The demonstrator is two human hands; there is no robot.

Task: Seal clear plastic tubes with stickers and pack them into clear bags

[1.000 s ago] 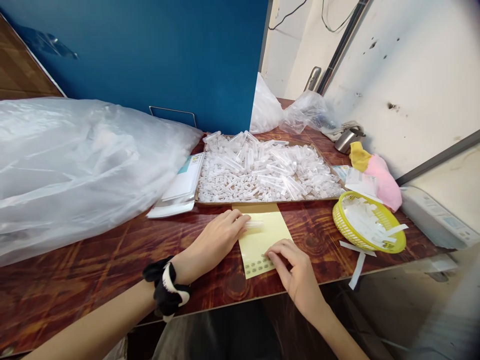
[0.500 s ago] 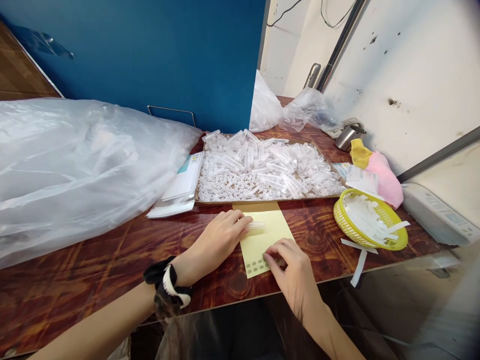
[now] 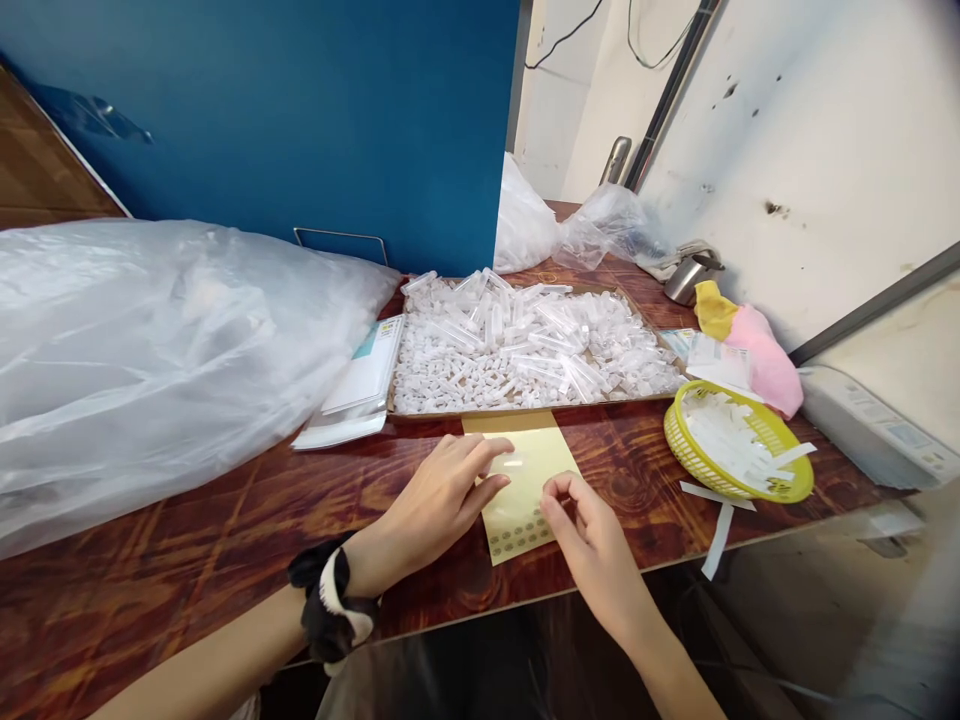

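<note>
A yellow sticker sheet (image 3: 523,500) lies on the table, with rows of small round stickers along its near end. My left hand (image 3: 442,490) is over the sheet's left edge, thumb and index finger spread apart. Just beyond those fingertips shows the pale glint of a clear plastic tube (image 3: 513,463), hard to make out against the yellow. At the sheet's right edge, my right hand (image 3: 589,525) has thumb and index finger pinched together; whatever is between them is hidden.
A shallow cardboard tray (image 3: 480,411) heaped with clear tubes and small white pieces sits behind the sheet. To the right is a yellow basket (image 3: 679,440) of white strips. A large plastic bag (image 3: 165,350) and white packets (image 3: 360,385) occupy the left.
My left thumb and index finger have spread apart near the clear tube. My right hand has lifted slightly away from the stickers, toward the right edge, still pinched.
</note>
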